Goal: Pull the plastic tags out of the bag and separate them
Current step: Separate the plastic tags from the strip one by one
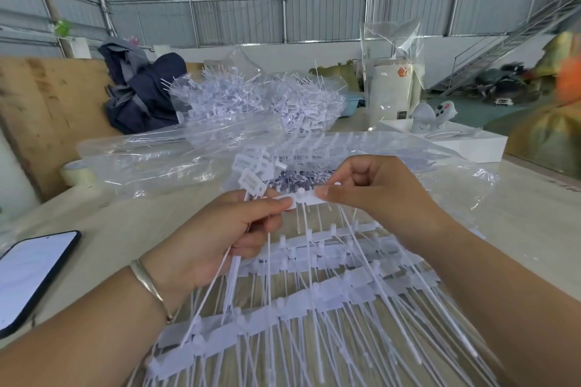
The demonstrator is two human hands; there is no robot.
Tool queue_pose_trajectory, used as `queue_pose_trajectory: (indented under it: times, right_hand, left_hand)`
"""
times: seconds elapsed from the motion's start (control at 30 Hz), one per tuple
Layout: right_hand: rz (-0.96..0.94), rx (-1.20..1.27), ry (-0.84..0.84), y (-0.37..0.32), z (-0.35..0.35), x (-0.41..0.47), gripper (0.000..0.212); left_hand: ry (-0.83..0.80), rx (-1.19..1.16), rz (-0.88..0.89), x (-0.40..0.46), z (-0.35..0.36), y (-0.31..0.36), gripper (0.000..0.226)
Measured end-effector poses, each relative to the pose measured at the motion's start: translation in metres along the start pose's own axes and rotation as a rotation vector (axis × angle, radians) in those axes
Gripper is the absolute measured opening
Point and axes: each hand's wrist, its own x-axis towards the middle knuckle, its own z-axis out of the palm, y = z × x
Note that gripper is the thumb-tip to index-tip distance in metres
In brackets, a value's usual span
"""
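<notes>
A short joined strip of white plastic tags (pixel 304 198) is held level between both hands above the table. My left hand (pixel 220 239) pinches its left end and also grips a bunch of loose tags, whose flat heads (pixel 253 179) fan out above the fingers. My right hand (pixel 374 195) pinches the strip's right end between thumb and forefinger. Below my hands lie several rows of joined tags (pixel 314 302) with long thin tails. The clear plastic bag (pixel 176 160) lies flat behind my hands with more tags inside it.
A big heap of separated tags (pixel 257 100) lies further back. A phone (pixel 28 276) lies at the left near the table edge, a tape roll (pixel 77 173) beyond it. A white box (pixel 465 148), a dark bundle of cloth (pixel 141 94) and an upright clear bag (pixel 393 50) stand at the back.
</notes>
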Motion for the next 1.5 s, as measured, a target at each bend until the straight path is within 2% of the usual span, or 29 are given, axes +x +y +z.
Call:
queue_pose_trajectory:
  times: [0.33, 0.47, 0.67, 0.77, 0.9, 0.97, 1.4, 1.5]
  right_hand:
    - [0.069, -0.002, -0.057, -0.005, -0.003, -0.001, 0.012]
    - [0.102, -0.075, -0.131, -0.007, -0.004, -0.001, 0.008]
    - [0.135, -0.227, -0.182, -0.006, 0.000, -0.003, 0.006]
    - [0.114, -0.251, -0.162, -0.008, 0.005, -0.003, 0.011]
    - [0.115, -0.276, -0.136, -0.010, 0.008, -0.003, 0.030]
    - [0.118, -0.297, -0.141, -0.010, 0.009, -0.002, 0.023]
    - [0.168, -0.287, -0.146, -0.008, 0.005, 0.003, 0.029]
    - [0.200, -0.300, -0.190, -0.013, 0.004, -0.001, 0.022]
  left_hand:
    - [-0.036, 0.180, 0.040, -0.003, -0.003, 0.005, 0.011]
    - [-0.073, 0.445, 0.051, -0.005, -0.001, 0.006, 0.014]
    - [0.113, 0.920, 0.136, 0.001, 0.013, -0.003, 0.019]
    - [0.177, 0.979, 0.175, -0.001, 0.016, -0.005, 0.007]
    - [0.266, 1.056, 0.192, 0.000, 0.018, -0.006, 0.011]
    - [0.291, 1.112, 0.194, -0.001, 0.020, -0.008, 0.011]
    - [0.419, 1.270, 0.328, -0.001, 0.030, -0.012, 0.009]
    - [0.451, 1.344, 0.312, 0.000, 0.027, -0.012, 0.008]
